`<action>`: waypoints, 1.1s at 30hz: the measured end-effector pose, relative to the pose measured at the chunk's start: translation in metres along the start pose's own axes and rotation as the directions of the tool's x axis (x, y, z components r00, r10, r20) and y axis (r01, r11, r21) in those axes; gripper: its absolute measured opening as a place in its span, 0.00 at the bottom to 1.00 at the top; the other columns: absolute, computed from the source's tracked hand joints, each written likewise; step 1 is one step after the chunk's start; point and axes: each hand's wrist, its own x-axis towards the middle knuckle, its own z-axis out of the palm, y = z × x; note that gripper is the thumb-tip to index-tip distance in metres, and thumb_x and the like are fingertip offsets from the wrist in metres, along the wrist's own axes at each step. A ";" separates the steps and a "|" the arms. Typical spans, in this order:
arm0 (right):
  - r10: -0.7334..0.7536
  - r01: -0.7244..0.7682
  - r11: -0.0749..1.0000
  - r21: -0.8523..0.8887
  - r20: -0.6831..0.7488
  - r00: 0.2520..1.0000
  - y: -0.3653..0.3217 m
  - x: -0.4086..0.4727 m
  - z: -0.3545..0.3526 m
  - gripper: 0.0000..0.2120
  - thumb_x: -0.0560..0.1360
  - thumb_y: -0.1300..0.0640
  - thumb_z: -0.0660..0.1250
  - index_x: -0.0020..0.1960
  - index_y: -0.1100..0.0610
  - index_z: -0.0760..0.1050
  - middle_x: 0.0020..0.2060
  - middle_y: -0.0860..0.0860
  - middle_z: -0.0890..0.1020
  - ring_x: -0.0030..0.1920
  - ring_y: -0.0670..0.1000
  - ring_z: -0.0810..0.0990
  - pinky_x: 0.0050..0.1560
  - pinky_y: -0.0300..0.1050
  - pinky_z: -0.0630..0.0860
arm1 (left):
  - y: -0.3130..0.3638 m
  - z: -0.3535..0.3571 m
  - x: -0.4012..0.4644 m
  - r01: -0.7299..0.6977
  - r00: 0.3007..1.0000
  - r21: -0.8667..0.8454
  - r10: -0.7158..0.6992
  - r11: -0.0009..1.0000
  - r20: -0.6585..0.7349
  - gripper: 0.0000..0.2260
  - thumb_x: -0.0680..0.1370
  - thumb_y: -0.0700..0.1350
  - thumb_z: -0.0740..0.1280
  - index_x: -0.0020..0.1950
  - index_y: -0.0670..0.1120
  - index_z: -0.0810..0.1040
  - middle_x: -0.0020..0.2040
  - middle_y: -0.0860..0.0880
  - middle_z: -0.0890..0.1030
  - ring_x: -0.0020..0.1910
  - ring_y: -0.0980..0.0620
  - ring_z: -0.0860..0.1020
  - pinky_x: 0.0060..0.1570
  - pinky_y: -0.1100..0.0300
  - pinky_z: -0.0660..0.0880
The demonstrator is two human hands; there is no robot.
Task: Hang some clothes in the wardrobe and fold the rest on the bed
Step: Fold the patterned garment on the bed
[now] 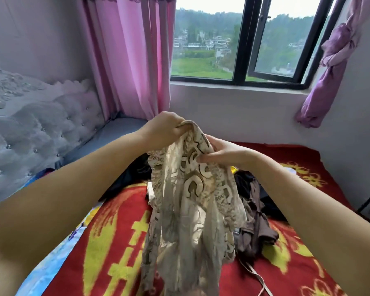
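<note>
Nearest the camera, at the bottom centre of the frame, hung the lower hem of a beige lace garment (186, 206), its sheer patterned cloth dangling in loose folds over the red and yellow blanket (120, 242) that covered the bed. The garment was held up in the middle of the frame. The left hand (161, 129) gripped its top edge in curled fingers, bunching the cloth, while the right hand (221, 152), just below and to the right, pinched the fabric between thumb and fingers. Behind the lace, right of centre, a brown garment (256, 227) lay crumpled on the blanket, with dark clothes (246, 184) heaped just beyond it and more dark cloth left of the lace. A pale strap (259, 278) trailed across the blanket at the lower right.

By my reading the task was at an early stage: no folded stack showed anywhere on the bed, the wardrobe was out of view, and the pile looked unsorted. The lace piece seemed to be only lifted and straightened, neither folded nor hung yet.
</note>
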 end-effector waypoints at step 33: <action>0.320 -0.532 0.824 -0.195 -0.615 0.720 -0.003 -0.015 -0.071 0.11 0.73 0.71 0.56 0.48 0.65 0.76 0.32 0.56 0.79 0.21 0.48 0.77 0.19 0.36 0.70 | -0.033 -0.020 -0.007 0.314 0.947 0.414 -0.252 0.854 -0.200 0.10 0.81 0.45 0.59 0.51 0.48 0.81 0.45 0.47 0.81 0.42 0.45 0.77 0.37 0.55 0.68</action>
